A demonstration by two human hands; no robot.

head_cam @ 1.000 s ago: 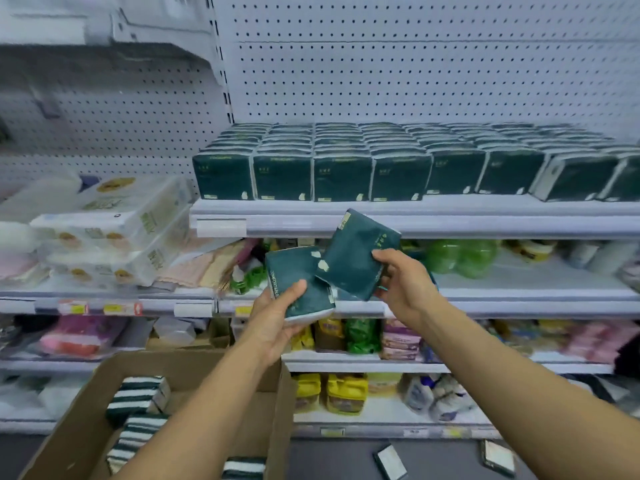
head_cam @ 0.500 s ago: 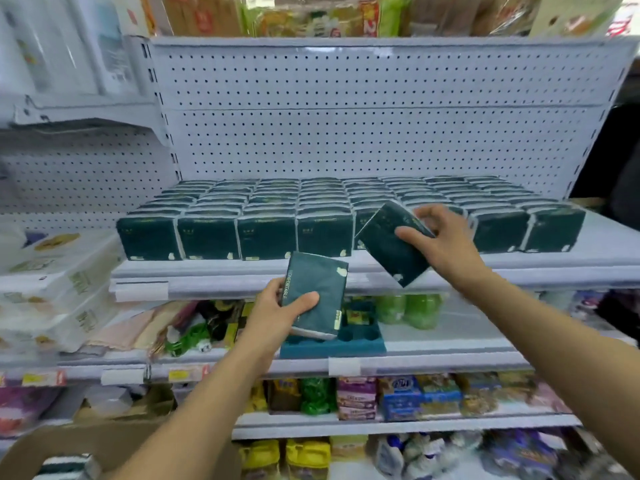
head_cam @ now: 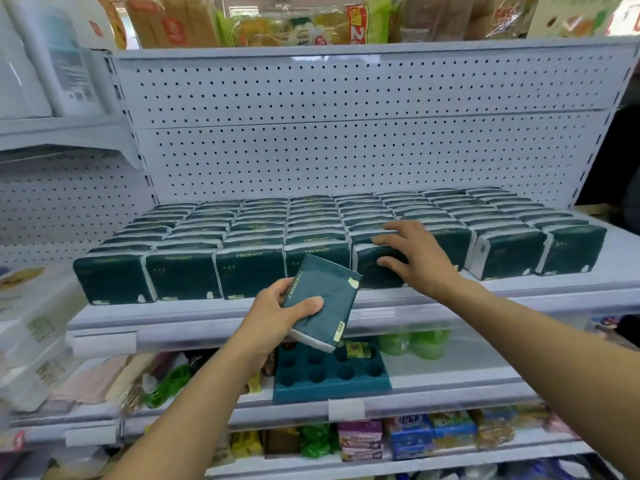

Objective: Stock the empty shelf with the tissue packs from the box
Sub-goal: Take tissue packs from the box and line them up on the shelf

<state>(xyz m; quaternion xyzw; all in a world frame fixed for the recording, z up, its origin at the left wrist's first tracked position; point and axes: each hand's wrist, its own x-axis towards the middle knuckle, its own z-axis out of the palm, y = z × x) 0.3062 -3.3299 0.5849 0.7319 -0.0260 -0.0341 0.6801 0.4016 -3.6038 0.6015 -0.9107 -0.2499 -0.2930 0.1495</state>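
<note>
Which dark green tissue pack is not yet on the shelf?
The tissue pack gripped in the left hand, tilted before the shelf edge; all others stand in rows.

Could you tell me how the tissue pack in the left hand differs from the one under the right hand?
The pack in the left hand is held in the air before the shelf, tilted; the pack under the right hand stands in the front row. The left hand grips its pack by one end; the right hand lies over the top and front of its pack. Both are dark green.
</note>
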